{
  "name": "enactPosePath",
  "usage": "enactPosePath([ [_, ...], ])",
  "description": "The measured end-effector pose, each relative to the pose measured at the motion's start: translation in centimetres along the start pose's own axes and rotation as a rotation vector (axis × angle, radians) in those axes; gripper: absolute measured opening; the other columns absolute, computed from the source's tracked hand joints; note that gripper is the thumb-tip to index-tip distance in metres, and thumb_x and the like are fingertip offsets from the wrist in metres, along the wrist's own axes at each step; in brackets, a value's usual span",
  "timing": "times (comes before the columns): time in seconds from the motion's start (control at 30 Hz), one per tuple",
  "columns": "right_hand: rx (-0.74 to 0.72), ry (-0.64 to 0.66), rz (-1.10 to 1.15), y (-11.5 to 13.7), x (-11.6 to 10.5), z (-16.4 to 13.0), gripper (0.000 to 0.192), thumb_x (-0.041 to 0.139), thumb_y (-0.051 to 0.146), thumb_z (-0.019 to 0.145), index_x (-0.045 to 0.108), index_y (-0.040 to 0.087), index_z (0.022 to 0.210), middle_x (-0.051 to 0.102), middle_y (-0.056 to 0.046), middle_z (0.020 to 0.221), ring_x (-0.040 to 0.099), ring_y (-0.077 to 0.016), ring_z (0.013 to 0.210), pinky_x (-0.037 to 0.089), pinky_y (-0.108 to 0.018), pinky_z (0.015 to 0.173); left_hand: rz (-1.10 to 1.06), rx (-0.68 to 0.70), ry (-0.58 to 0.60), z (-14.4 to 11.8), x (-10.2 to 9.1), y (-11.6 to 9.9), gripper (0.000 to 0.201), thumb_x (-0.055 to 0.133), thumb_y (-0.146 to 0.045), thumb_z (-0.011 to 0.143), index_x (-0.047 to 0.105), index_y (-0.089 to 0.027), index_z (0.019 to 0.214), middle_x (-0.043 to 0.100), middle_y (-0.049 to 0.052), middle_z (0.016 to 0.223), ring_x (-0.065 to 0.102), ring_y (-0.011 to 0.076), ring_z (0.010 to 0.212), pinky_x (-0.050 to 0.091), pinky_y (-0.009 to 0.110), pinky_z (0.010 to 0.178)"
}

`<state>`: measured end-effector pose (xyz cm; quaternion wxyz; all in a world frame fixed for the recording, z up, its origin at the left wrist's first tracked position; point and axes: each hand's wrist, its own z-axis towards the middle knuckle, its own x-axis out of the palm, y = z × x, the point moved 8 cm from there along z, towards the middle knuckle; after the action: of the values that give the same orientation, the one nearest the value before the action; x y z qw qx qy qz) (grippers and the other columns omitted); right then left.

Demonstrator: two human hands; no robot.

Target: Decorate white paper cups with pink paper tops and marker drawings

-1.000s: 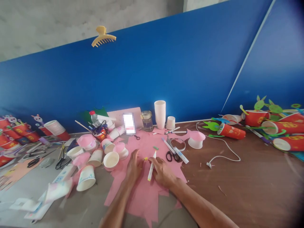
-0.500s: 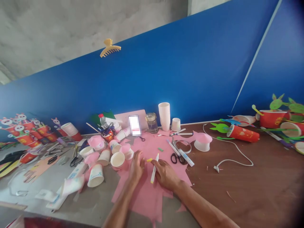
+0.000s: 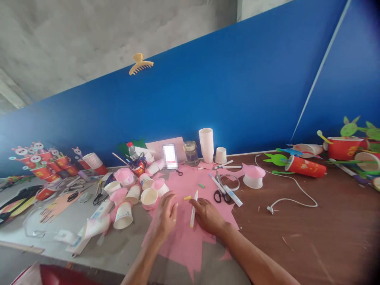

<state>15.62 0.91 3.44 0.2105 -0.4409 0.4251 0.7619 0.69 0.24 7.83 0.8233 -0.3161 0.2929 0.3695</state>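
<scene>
Pink paper sheet is pressed by open left hand; white marker is gripped in right hand, w/ yellow cap just beside.

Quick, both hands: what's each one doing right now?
Left hand: open, holds nothing, palm down over the pink paper.
Right hand: closed on a white marker, tip on the paper.
</scene>
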Motion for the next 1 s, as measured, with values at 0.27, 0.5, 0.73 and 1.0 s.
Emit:
enactPosePath([
  [0.27,-0.014,-0.022,0.014,-0.1,0.2,0.0,0.057,0.045,0.003,0.075,0.050,0.017,0.129,0.065,-0.008,0.094,0.059,-0.0222,0.094,0.046,-0.035,0.085,0.424,-0.098,-0.156,-3.3,-5.9,4.5,0.029,0.053,-0.020,0.086,0.057,-0.021,0.114,0.050,0.017,0.130,0.047,0.0354,0.126,0.041,0.056,0.105],
  [0.5,-0.001,-0.026,0.029,-0.3,0.2,-0.1,0.050,0.042,0.003,0.075,0.054,0.015,0.122,0.065,-0.009,0.094,0.059,-0.0225,0.093,0.047,-0.035,0.085,0.463,-0.147,-0.125,-3.6,-5.6,7.1,0.023,0.048,-0.016,0.086,0.065,-0.021,0.100,0.049,0.016,0.132,0.048,0.0345,0.125,0.043,0.052,0.102],
  [0.73,-0.007,-0.035,0.020,-0.4,0.4,-0.1,0.050,0.045,0.003,0.076,0.053,0.017,0.123,0.066,-0.009,0.096,0.060,-0.0231,0.093,0.047,-0.035,0.085,0.270,-0.236,-0.219,-3.2,-8.6,7.6,0.017,0.046,-0.021,0.089,0.063,-0.021,0.091,0.048,0.013,0.134,0.043,0.0318,0.129,0.043,0.053,0.102],
  [1.0,-0.030,-0.060,0.052,-0.2,0.1,-0.3,0.051,0.042,0.002,0.078,0.052,0.018,0.126,0.066,-0.008,0.092,0.060,-0.0220,0.090,0.048,-0.035,0.084,-0.254,-0.483,-0.183,-5.0,-7.4,8.8,0.031,0.044,-0.044,0.093,0.061,-0.020,0.103,0.056,0.013,0.130,0.055,0.0242,0.121,0.051,0.041,0.096],
])
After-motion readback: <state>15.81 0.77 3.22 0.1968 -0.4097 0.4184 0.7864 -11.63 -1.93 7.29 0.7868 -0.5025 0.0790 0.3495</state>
